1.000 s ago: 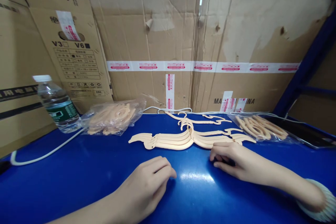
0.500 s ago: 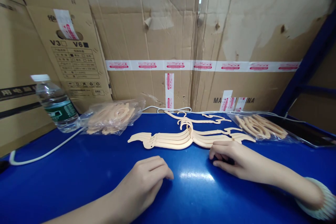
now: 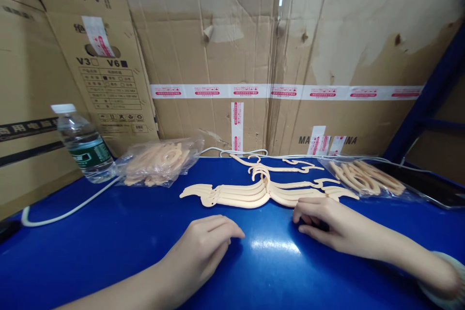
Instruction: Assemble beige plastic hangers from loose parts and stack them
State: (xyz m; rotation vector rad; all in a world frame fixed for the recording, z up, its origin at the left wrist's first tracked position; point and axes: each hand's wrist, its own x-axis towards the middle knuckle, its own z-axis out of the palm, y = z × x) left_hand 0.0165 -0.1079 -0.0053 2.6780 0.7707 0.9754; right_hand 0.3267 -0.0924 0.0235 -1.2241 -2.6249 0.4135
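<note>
Several beige folding clothes hangers (image 3: 240, 195) lie in an overlapping stack on the blue table (image 3: 152, 247), their hooks bunched at the middle. Another beige hanger (image 3: 276, 168) lies just behind that stack. My left hand (image 3: 210, 247) rests on the table in front of the stack, empty, its fingers loosely stretched and the index finger pointing right. At the stack's front right, my right hand (image 3: 323, 220) lies with fingers loosely bent and the thumb apart. Nothing shows in it. It covers part of the hangers' right arms; whether it touches them I cannot tell.
A clear plastic bag of hanger parts (image 3: 160, 162) lies at left, beside a water bottle (image 3: 85, 145). Another bag (image 3: 366, 178) lies at right, near a dark flat device (image 3: 421, 186). A white cable (image 3: 69, 213) runs along the table. Cardboard boxes (image 3: 210, 121) stand behind.
The view has shifted slightly, so everything appears a little farther right. My left fingers have straightened a little; my right hand and the hangers stay in place.
</note>
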